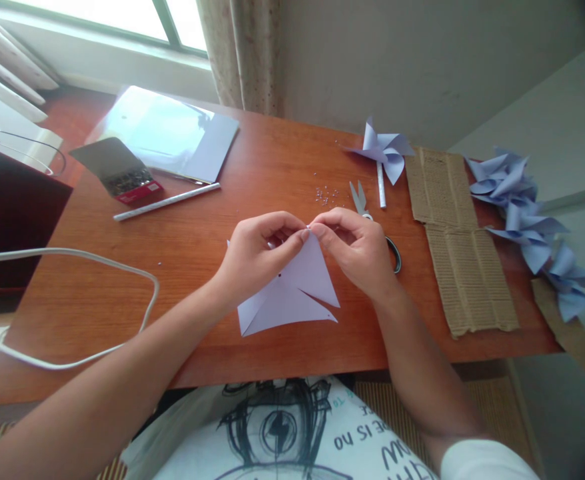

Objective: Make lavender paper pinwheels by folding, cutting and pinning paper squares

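Note:
A pale lilac paper square (pixel 282 303), slit in from its corners and with a small dark hole near its middle, is held over the wooden table. My left hand (pixel 267 250) is closed, thumb and fingers pinching the far corner of the paper. Right beside it, my right hand (pixel 355 243) pinches the same corner, and the two thumbs nearly meet there. Whatever small thing may be between the fingertips is hidden. Scissors (pixel 360 198) lie partly behind my right hand, blades pointing away from me.
A finished pinwheel (pixel 383 148) on a white stick and ridged cardboard (pixel 465 280) lie at right, with several paper pinwheels (pixel 505 180) beyond. Small bits (pixel 326 195) are scattered near the scissors. At left are an open red box (pixel 135 189), a rolled paper stick (pixel 167 202), a folder (pixel 162 133) and a white cable (pixel 155 287).

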A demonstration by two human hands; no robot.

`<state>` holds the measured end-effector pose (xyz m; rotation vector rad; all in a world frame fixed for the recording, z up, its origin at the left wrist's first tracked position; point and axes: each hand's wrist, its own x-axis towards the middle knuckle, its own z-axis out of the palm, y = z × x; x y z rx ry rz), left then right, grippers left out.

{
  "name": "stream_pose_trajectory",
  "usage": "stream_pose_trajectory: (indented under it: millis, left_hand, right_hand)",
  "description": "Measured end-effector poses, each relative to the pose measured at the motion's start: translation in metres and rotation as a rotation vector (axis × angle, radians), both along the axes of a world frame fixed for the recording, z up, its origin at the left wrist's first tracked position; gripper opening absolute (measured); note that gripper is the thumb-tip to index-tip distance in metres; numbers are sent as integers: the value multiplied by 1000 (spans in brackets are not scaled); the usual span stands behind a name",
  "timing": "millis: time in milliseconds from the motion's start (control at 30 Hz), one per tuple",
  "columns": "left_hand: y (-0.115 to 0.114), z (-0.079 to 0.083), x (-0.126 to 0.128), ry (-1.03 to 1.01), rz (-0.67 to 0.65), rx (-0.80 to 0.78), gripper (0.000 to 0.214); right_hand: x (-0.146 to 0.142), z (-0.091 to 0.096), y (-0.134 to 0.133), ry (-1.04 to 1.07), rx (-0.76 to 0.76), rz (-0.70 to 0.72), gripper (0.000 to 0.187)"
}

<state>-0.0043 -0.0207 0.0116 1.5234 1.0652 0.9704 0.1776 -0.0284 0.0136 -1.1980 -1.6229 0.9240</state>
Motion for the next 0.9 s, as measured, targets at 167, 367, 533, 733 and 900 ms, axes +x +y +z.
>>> stream_pose_trajectory:
  millis: [167,367,533,733,900]
  left_hand:
    - [0,0,0,-33,0,-29,22]
    - [0,6,-1,-23,-11,-57,25]
    - [0,9,-1,-57,-8,-107,36]
    - [0,7,0,-74,0,-111,26]
    - [1,3,0,-43,7,-47,26]
  right_hand:
    - [0,1,-1,-5,-8,16,6]
    - [1,2,-1,6,-9,8,4]
    - [1,3,-1,0,-4,14,4]
    - [0,3,-2,-13,10,20,4]
    - [0,4,-2,-22,10,21,6]
